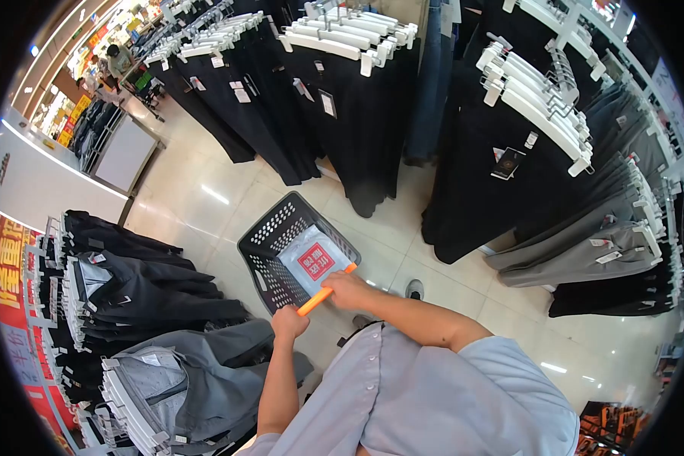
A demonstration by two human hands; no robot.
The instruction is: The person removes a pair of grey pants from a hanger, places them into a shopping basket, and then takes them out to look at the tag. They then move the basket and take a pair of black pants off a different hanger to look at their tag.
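Both hands grip the orange handle of a dark grey shopping basket with perforated sides. My left hand is closed round the handle's lower left end. Nearer the other end, my right hand wraps over it, leaving a short orange tip showing beyond the fingers. Inside the basket lies a flat pale package with a red square label printed in white characters. The basket's underside is hidden from this angle.
Black trousers on white hangers stand ahead, with more black trousers and grey trousers at right. Grey trousers hang close on the left. People with a cart are far off. Pale tiles cover the aisle.
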